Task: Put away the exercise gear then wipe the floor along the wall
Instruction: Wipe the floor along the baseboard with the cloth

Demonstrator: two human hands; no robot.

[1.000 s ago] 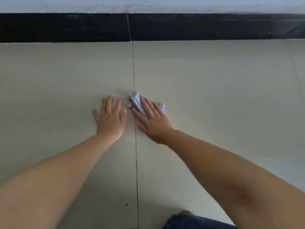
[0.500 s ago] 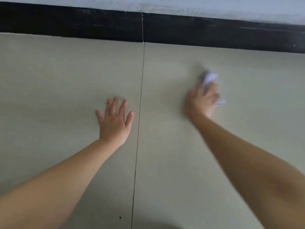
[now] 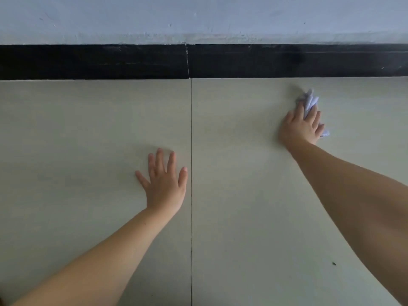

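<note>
Pressing flat on the cloth [image 3: 310, 102], the right hand [image 3: 301, 127] has its fingers straight and slightly spread over the crumpled white wad, pinning it to the floor [image 3: 88, 140] rather than curling round it. Part of the cloth sticks out beyond the fingertips toward the wall [image 3: 198, 16], and a smaller bit shows past the little-finger side of the hand. The cloth lies on the right-hand tile, near the black baseboard [image 3: 88, 61] but not touching it; a strip of bare tile shows between them. The right forearm reaches in from the lower right corner, crossing the tile at a slant. The left hand [image 3: 164, 184] lies palm down on the left-hand tile, fingers spread and straight, holding nothing, with its thumb just beside the dark grout line [image 3: 191, 217] that runs from the baseboard down to the near edge of the view. The left forearm comes in from the lower left corner. The two hands are well apart, the right one farther forward and closer to the wall than the left. The floor is pale beige with a faint sheen. A seam in the baseboard sits roughly in line with the grout line. Above the baseboard the wall is pale blue-grey, with small scuffs. One small dark speck [image 3: 334, 263] lies on the right-hand tile, near the right forearm.
</note>
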